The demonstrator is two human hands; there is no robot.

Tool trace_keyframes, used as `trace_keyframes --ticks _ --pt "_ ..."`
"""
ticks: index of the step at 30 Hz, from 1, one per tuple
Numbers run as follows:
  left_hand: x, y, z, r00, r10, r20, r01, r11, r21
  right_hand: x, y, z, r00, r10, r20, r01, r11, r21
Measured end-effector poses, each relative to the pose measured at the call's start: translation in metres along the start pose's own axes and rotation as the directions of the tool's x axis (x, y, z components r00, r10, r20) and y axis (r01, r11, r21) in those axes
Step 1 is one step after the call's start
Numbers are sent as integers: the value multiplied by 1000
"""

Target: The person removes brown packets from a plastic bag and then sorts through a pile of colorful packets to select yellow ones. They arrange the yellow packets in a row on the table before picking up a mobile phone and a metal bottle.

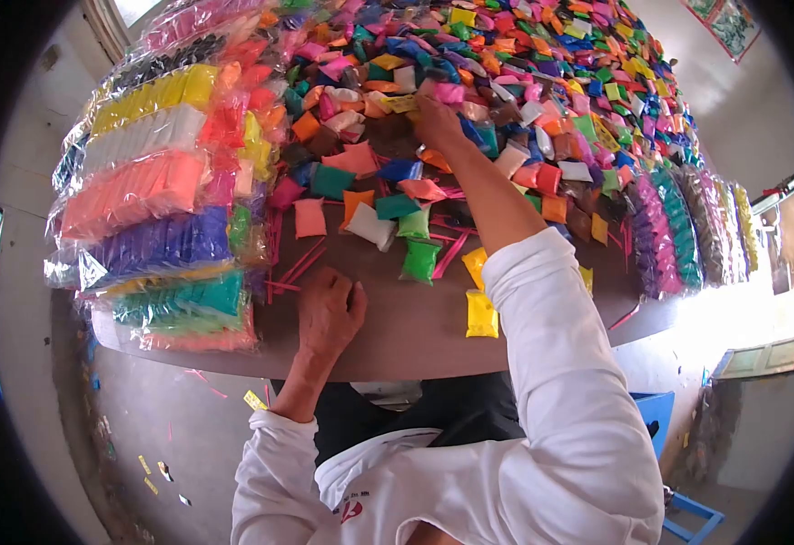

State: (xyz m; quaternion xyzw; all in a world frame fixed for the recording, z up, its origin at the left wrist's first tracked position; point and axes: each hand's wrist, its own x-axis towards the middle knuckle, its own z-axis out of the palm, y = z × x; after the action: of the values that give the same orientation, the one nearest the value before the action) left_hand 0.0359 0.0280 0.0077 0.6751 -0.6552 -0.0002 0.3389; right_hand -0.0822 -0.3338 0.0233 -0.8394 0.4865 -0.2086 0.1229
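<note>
My right hand (435, 120) reaches far into a heap of small coloured plastic packets. Its fingers lie against a bright pink packet (448, 94), and the hand's own back hides whether they grip it. On the brown tabletop near the front edge rests my left hand (331, 309), its fingers curled in; their inner side is hidden. Thin pink strips (299, 265) lie just beyond it. Between the arms sit a green packet (421, 260), a white packet (369, 225) and a salmon packet (310, 218). A yellow packet (481, 314) lies beside my right sleeve.
Clear bags of packets sorted by colour are stacked high at the left, among them a white bag (147, 132) and a blue bag (156, 238). More filled bags (674, 227) stand at the right edge. A blue frame (695, 518) is on the floor at the right.
</note>
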Motion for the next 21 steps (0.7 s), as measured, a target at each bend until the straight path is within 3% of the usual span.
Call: trace_keyframes --ticks 6,9,12,13,15,16,19,20,21 --pt "2 0 1 1000 -1 4 1 1000 6 9 3 9 996 24 -83 -35 990 -138" --pt "1 0 1 1000 19 -22 -19 999 27 7 -5 5 996 78 -39 -79 996 -33" --pt "-3 -3 3 999 32 -14 -32 998 61 8 1 1 999 36 -8 -33 973 227" --pt "-4 -3 2 1000 22 -4 -22 998 51 -3 -6 -12 995 49 85 -81 900 429" --pt "-2 -1 0 1000 12 10 -12 999 32 -27 -16 -44 967 16 255 -207 630 748" --pt "-2 0 0 1000 17 0 -17 999 28 -36 -13 -42 960 67 270 -265 519 813" --pt "-2 0 0 999 27 -27 -26 1000 17 -58 6 -52 885 -93 456 -459 -22 888" --pt "-2 -1 2 999 26 -32 -25 1000 10 -62 8 -52 868 72 492 -488 -62 870" --pt "-3 -1 3 999 25 -35 -25 1000 3 -69 11 -56 867 100 488 -478 -105 872"
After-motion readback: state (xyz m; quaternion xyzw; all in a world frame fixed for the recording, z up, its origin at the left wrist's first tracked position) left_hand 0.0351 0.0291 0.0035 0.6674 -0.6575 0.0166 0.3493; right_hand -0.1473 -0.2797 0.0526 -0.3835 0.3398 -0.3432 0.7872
